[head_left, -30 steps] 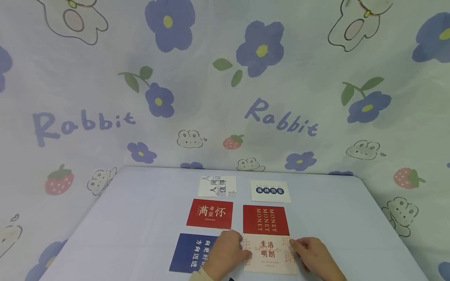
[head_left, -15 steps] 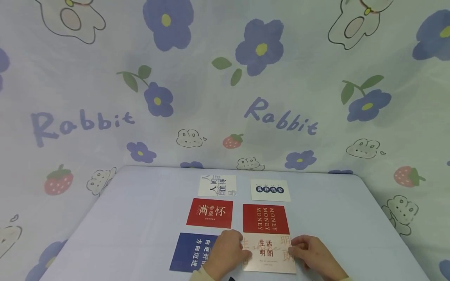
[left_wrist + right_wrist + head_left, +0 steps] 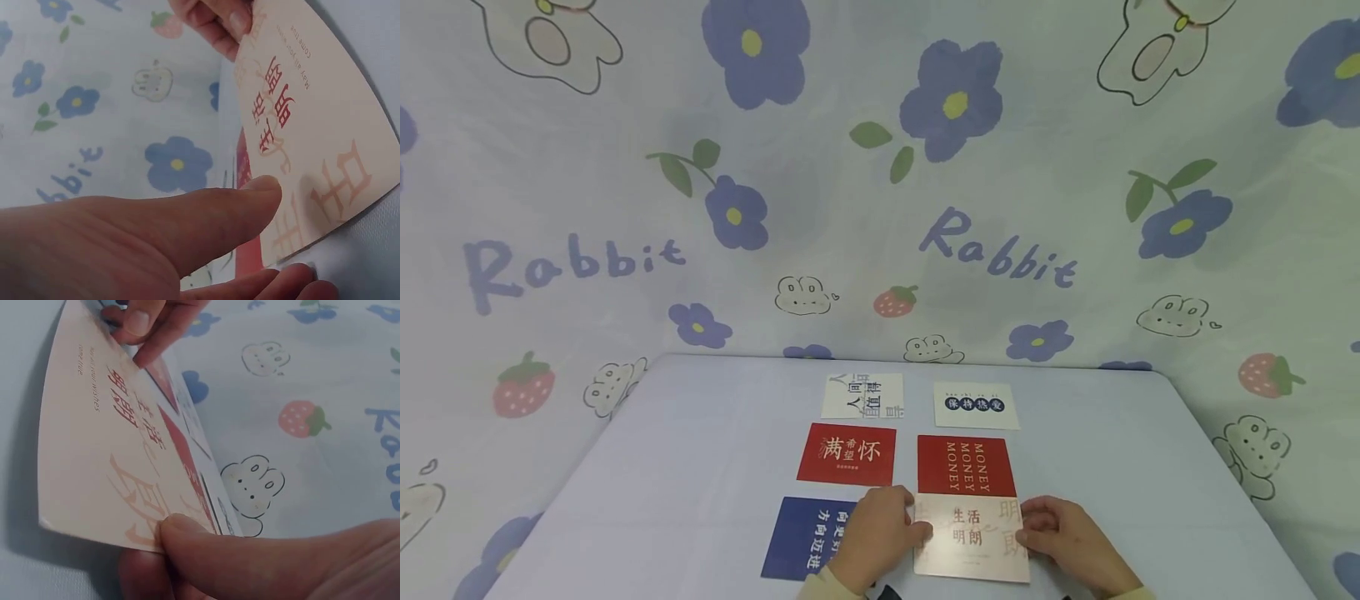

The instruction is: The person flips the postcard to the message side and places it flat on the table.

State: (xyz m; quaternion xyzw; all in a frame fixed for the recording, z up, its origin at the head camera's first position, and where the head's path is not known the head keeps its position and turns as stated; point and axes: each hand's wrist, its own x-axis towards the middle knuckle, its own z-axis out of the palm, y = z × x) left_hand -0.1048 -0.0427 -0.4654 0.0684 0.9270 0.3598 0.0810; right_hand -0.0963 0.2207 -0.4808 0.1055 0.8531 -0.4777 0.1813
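Both hands pinch a cream card (image 3: 972, 557) with red and pale orange Chinese characters, one at each short side. My left hand (image 3: 876, 533) has its thumb (image 3: 250, 199) on the printed face and fingers under the edge. From the other side, my right hand (image 3: 1067, 537) holds the card, thumb (image 3: 187, 532) on top and fingers beneath. The card bows slightly and stands off the table in the wrist views. Under my left hand's side lies a blue card (image 3: 801, 537), partly covered by that hand. The cream card's far edge meets the red MONEY card (image 3: 936, 462).
Beyond lie a red card with white characters (image 3: 812, 468), a white card with grey and blue characters (image 3: 837, 407) and a white card with blue circles (image 3: 977, 421). They rest on a pale table (image 3: 685, 467). A curtain with flowers (image 3: 820, 217) hangs behind.
The cream card has risen slightly and shifted a little to the left, with its near edge moving up in view. Both hands keep hold of it. The other cards stay put.
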